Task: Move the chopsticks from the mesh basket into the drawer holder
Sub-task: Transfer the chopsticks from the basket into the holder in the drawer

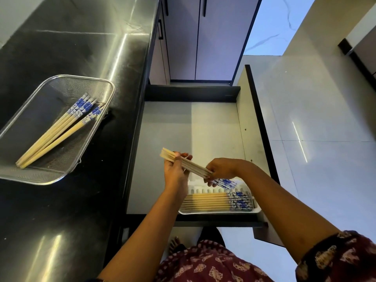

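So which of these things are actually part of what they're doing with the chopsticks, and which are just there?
Part of the job:
- mesh basket with chopsticks left in it
- bundle of chopsticks held in left hand and right hand
- white holder in the open drawer, chopsticks already laid in it

Just there:
- black countertop
- cabinet doors
- tiled floor

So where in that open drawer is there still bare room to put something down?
The drawer floor is bare from the back wall to the white holder. The holder's near side is packed with chopsticks; both hands crowd its far slots.
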`<state>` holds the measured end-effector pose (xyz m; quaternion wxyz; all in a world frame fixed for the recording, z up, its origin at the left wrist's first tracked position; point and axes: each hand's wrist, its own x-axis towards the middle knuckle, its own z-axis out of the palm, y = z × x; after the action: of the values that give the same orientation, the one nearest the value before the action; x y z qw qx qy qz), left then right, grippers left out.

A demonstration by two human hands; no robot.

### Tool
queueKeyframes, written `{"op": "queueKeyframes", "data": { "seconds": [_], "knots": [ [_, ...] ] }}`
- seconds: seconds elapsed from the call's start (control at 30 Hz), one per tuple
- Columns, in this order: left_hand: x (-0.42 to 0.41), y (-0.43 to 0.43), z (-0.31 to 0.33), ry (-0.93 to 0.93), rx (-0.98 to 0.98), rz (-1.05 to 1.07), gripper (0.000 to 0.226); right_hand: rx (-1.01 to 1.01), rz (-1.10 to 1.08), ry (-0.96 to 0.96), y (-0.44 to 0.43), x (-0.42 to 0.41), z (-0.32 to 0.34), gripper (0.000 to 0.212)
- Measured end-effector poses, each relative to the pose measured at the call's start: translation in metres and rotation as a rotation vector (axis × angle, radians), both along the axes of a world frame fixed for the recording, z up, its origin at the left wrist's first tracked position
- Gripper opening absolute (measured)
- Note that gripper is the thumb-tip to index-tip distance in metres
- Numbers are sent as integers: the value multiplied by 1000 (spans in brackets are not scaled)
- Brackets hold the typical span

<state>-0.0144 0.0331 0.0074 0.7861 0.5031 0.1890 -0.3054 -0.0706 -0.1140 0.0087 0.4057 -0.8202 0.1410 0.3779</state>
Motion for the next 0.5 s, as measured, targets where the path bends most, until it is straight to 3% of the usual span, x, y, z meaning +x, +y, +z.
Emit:
{"op": "queueKeyframes", "data": {
  "seconds": [0.13, 0.23, 0.5],
  "knots": [
    [9, 24, -13, -76, 208, 63, 17, -253, 100, 50, -6, -26, -15, 18],
    [4, 38, -20, -268, 390, -65, 21, -426, 143, 37, 0, -39, -20, 20],
    [-26, 36, -40, -1040, 714, -904, 27, -831, 231, -38, 19, -64, -37, 25]
  ]
}}
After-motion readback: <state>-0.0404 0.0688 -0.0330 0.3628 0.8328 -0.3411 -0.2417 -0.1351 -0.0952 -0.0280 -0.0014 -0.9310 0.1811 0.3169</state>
